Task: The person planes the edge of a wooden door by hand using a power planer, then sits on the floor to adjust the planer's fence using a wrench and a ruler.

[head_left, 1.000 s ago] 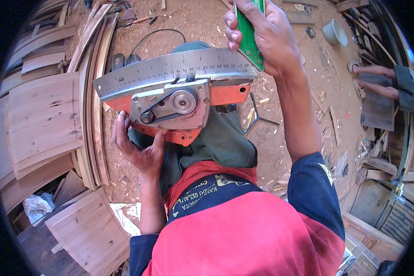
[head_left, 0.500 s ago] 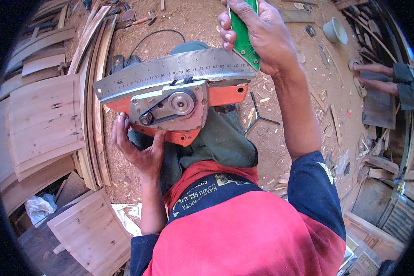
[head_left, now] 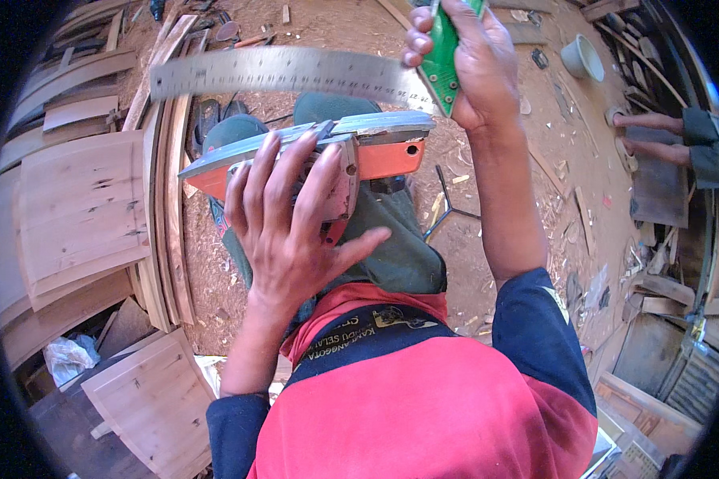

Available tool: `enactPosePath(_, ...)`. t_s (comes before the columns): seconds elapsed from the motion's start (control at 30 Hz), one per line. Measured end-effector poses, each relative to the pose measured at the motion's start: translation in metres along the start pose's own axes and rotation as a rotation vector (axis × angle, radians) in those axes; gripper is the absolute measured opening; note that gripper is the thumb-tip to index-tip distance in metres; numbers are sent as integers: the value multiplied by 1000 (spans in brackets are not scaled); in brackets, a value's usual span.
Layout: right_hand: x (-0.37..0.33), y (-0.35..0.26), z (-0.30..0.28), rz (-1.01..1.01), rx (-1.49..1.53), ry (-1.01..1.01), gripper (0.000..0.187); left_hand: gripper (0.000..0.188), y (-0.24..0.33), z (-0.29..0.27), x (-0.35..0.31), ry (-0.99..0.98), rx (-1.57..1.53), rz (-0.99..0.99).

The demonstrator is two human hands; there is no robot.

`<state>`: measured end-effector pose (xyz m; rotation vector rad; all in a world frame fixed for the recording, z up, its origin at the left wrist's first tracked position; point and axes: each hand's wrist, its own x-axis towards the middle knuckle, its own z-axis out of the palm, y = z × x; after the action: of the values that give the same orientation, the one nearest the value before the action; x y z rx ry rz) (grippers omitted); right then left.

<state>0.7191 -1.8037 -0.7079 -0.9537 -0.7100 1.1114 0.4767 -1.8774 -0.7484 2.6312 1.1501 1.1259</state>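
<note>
An electric planer with an orange body rests on my lap, its grey sole turned up and away from me. My left hand lies over its belt-drive side, fingers spread and thumb stretched out to the right, hiding most of the pulleys. My right hand is closed round the green handle of a try square. The square's steel ruled blade reaches left, slightly blurred, beyond the planer and apart from its sole.
Wooden panels and long boards lie at the left. A black three-armed tool is on the shaving-strewn ground. A white bucket and another person's legs are at the right.
The square's blade has lifted off the planer's sole and moved away from me. My left hand has shifted from the planer's lower edge up over its side, and the sole has tilted.
</note>
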Motion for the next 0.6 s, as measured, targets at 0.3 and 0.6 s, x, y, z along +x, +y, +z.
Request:
enactPosePath(0.3,-6,-8,-31,-84,134,116,18,76,9,-1,47,-243,63,-31)
enactPosePath(0.6,-8,0,-48,-104,168,140,21,65,5,4,50,-159,-38,-17)
